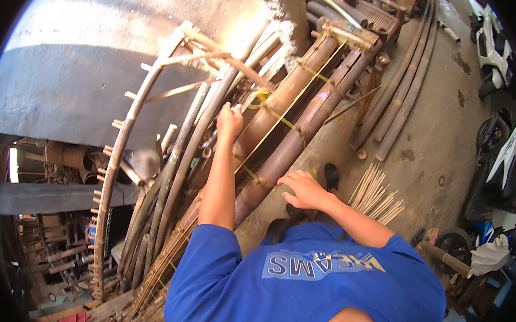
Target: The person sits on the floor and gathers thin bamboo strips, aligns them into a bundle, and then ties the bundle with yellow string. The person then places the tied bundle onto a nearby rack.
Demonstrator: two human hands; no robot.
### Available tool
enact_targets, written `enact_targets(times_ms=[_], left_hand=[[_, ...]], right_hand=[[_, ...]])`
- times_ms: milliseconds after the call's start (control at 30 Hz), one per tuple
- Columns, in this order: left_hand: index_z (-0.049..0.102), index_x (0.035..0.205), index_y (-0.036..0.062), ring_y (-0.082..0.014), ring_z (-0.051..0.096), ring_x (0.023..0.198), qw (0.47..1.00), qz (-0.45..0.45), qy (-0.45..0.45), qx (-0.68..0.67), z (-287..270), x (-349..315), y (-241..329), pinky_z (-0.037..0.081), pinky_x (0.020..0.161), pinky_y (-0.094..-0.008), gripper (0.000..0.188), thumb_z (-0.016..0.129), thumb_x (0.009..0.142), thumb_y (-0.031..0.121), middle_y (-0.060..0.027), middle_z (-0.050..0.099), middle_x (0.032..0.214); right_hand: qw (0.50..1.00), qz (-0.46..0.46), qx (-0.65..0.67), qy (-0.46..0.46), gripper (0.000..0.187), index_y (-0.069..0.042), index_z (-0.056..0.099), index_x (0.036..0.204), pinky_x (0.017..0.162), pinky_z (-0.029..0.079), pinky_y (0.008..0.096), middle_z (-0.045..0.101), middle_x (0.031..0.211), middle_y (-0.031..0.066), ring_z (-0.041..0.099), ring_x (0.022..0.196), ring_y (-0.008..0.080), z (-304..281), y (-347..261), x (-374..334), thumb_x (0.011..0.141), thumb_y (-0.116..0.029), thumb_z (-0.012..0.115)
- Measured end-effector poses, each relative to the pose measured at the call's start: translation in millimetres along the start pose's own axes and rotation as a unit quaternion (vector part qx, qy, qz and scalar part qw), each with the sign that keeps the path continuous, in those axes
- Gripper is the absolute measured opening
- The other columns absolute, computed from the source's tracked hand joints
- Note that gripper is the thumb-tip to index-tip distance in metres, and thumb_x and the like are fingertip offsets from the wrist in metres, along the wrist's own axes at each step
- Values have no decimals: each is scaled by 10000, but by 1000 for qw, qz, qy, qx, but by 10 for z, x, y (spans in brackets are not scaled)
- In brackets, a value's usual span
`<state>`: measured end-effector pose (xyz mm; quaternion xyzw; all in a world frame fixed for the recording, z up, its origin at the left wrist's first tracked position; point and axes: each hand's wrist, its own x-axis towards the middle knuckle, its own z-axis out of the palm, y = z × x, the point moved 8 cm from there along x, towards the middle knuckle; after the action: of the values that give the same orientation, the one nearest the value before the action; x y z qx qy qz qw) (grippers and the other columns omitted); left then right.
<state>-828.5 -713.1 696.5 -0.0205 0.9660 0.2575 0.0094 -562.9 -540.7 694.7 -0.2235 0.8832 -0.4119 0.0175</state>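
Two thick brown bamboo poles (pixel 321 108) lie side by side in front of me, slanting to the far right. Yellow ties (pixel 289 124) cross them at intervals, and a thin yellow strip (pixel 301 94) runs lengthwise between them. My left hand (pixel 230 120) is closed above the left pole's outer side, close to a coiled yellow tie (pixel 259 98). What its fingers hold, if anything, is too small to tell. My right hand (pixel 303 189) is open with fingers stretched out, beside the near part of the right pole; I cannot tell whether it touches.
A curved bamboo ladder (pixel 117 152) with rung stubs and several long poles (pixel 182 151) stand at left. Thin sticks (pixel 373 196) lie on the floor beside my right arm. Farther right are three long poles (pixel 404 81) and motorcycle parts (pixel 490 46). A rough pillar (pixel 284 17) rises ahead.
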Motion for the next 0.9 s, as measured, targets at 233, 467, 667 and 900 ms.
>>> enact_targets(times_ms=[233, 467, 667, 900], left_hand=[[614, 1175, 19, -405, 607, 1101, 988, 73, -120, -64, -15, -1758, -641, 462, 941, -511, 362, 576, 940, 293, -246, 647, 1161], [627, 1134, 17, -349, 595, 1011, 951, 172, 165, -198, -190, -1920, -508, 450, 923, -459, 242, 554, 976, 185, -226, 629, 1082], [675, 1070, 26, -397, 656, 890, 993, 42, 27, -106, 20, -1861, -546, 434, 808, -482, 301, 491, 1021, 258, -221, 695, 981], [695, 949, 16, -318, 670, 815, 993, 23, 51, -103, -43, -1826, -530, 478, 754, -423, 280, 504, 1006, 213, -183, 704, 896]], right_hand=[[741, 276, 610, 52, 297, -95, 640, 1053, 806, 484, 321, 642, 983, 49, 613, 916, 157, 909, -100, 234, 978, -370, 557], [958, -32, -105, -267, 468, -87, 688, 1111, 986, 344, 642, 611, 1261, 196, 562, 1191, 390, 582, -1273, 1711, 992, -449, 416], [933, 47, 278, -222, 456, -30, 681, 875, 879, 478, 461, 692, 964, 159, 646, 975, 338, 573, -349, 2163, 982, -437, 503], [968, -212, 96, -98, 418, -16, 573, 603, 630, 486, 476, 568, 587, 191, 611, 642, 389, 614, -362, 79, 942, -261, 555]])
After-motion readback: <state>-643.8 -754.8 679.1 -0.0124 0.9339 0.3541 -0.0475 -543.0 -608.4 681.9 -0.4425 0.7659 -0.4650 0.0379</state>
